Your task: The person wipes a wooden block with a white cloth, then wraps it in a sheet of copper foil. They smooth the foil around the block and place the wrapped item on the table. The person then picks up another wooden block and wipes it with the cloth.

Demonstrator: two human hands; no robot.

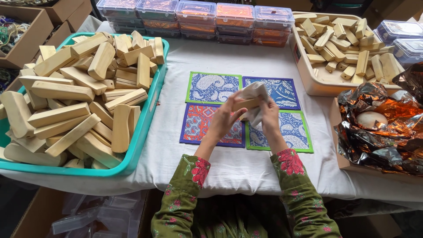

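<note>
My left hand (224, 119) grips a small wooden block (246, 104) above the middle of the table. Over that same block my right hand (269, 115) presses a white cloth (255, 94), which drapes across the block's far end. Both hands hover above four patterned fabric mats (211, 88) laid in a square on the white tablecloth (233, 163). Green floral sleeves cover my forearms.
A teal bin (147, 128) piled with wooden blocks fills the left. A beige tray (308, 83) of smaller blocks sits at the back right. Clear lidded boxes (196, 15) line the far edge. Crumpled foil (379, 128) lies in a cardboard box at right.
</note>
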